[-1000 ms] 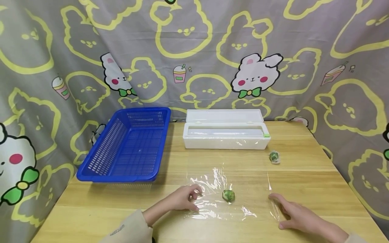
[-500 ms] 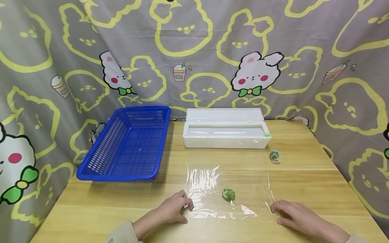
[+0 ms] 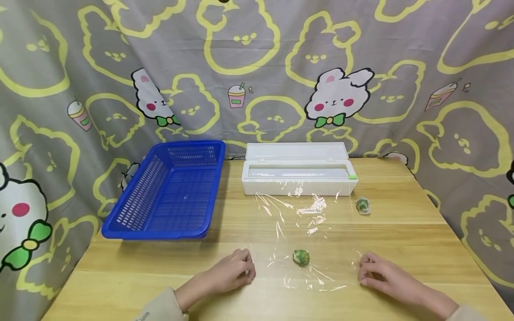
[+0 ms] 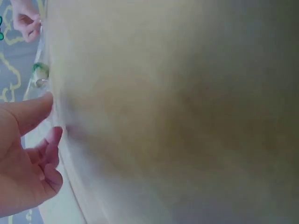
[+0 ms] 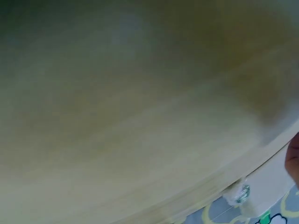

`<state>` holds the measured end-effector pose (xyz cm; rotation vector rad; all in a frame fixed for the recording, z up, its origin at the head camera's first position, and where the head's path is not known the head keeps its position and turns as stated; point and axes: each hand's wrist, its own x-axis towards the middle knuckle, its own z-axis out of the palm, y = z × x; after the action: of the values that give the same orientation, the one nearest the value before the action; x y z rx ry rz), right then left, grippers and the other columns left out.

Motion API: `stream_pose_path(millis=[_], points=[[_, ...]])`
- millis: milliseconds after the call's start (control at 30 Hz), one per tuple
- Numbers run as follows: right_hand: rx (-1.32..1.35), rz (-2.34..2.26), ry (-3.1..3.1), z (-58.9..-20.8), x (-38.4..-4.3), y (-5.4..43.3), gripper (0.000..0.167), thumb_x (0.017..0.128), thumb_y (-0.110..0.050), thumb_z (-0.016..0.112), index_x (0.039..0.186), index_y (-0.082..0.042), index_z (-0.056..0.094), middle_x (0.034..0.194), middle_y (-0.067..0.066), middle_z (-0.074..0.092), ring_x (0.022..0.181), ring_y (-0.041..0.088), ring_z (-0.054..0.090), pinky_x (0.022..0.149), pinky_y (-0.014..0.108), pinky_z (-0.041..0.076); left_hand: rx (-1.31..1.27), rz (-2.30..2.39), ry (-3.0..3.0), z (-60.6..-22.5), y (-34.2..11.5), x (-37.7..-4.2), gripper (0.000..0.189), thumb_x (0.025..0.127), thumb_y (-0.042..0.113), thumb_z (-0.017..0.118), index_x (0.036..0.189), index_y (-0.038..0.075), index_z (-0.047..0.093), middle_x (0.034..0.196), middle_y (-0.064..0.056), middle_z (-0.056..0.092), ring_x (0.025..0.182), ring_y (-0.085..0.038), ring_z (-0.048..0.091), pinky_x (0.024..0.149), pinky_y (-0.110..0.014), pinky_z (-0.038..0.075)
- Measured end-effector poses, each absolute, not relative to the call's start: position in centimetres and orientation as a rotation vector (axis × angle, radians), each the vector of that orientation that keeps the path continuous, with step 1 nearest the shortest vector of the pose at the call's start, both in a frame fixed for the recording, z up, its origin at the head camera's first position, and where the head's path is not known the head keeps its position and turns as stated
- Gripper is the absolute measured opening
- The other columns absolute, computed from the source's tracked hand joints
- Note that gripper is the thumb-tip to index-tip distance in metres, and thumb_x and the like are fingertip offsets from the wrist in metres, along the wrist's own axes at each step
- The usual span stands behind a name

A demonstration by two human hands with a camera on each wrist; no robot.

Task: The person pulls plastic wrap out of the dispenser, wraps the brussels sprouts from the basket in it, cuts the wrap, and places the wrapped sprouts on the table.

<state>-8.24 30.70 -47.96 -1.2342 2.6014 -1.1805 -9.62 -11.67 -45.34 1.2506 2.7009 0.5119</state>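
Note:
A sheet of clear plastic wrap (image 3: 317, 223) stretches from the white dispenser box (image 3: 299, 187) toward the table's front. A green Brussels sprout (image 3: 301, 257) sits within the sheet's outline, between the hands. At the sheet's left edge my left hand (image 3: 233, 271) has its fingers curled, pinching the wrap; the left wrist view shows its thumb and fingertips (image 4: 55, 135) close to the film. My right hand (image 3: 387, 278) pinches the right edge with thumb and fingers. Only a sliver of the right hand (image 5: 293, 161) shows in the right wrist view.
A blue perforated basket (image 3: 106, 229) stands at the back left. The dispenser's lid (image 3: 296, 151) is raised against the patterned curtain (image 3: 273, 58). Near the box's right end lies another Brussels sprout (image 3: 363, 206), wrapped in film. Wooden table (image 3: 421, 240) surrounds these things.
My left hand has drawn slightly left and its fingers have closed at the film's edge. The right hand's thumb and fingers have come together. Glints on the film have shifted toward the box.

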Motion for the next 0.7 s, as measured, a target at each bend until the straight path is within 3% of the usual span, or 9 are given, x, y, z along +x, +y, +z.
stream_pose_path(millis=[167, 267, 400, 700], points=[[-1.091, -1.388, 2.467, -47.4, -8.8, 31.1, 0.018, 0.085, 0.001, 0.058, 0.088, -0.016, 0.059, 0.104, 0.007, 0.057, 0.099, 0.005, 0.051, 0.080, 0.013, 0.040, 1.251, 0.566, 2.714, -44.9, -11.9, -10.3, 0.014, 0.084, 0.016, 0.062, 0.076, 0.020, 0.052, 0.080, 0.014, 0.049, 0.074, -0.002, 0.037, 0.066, -0.014, 0.034], [-1.003, -1.450, 2.404, -47.1, -9.2, 31.2, 0.015, 0.087, 0.003, 0.054, 0.090, -0.011, 0.059, 0.090, 0.007, 0.061, 0.080, 0.008, 0.056, 0.066, 0.018, 0.045, 1.182, 0.593, 2.726, -44.7, -11.9, -10.6, 0.013, 0.088, 0.016, 0.058, 0.078, 0.020, 0.049, 0.074, 0.014, 0.047, 0.070, -0.003, 0.038, 0.063, -0.016, 0.034], [-0.894, -1.500, 2.376, -47.0, -9.5, 31.1, 0.012, 0.089, 0.005, 0.049, 0.093, -0.004, 0.057, 0.074, 0.007, 0.057, 0.058, 0.014, 0.050, 0.049, 0.025, 0.043, 1.029, 0.642, 2.746, -44.6, -11.8, -10.9, 0.012, 0.090, 0.016, 0.054, 0.080, 0.019, 0.047, 0.072, 0.013, 0.047, 0.068, -0.004, 0.039, 0.060, -0.018, 0.034], [-0.608, -1.386, 2.521, -46.7, -10.1, 30.5, 0.010, 0.093, -0.008, 0.050, 0.088, -0.002, 0.055, 0.074, 0.000, 0.061, 0.058, 0.004, 0.048, 0.048, 0.024, 0.042, 0.933, 0.730, 2.739, -44.9, -11.5, -12.4, 0.010, 0.093, 0.013, 0.050, 0.083, 0.015, 0.047, 0.069, 0.010, 0.059, 0.066, -0.004, 0.052, 0.061, -0.023, 0.042]])
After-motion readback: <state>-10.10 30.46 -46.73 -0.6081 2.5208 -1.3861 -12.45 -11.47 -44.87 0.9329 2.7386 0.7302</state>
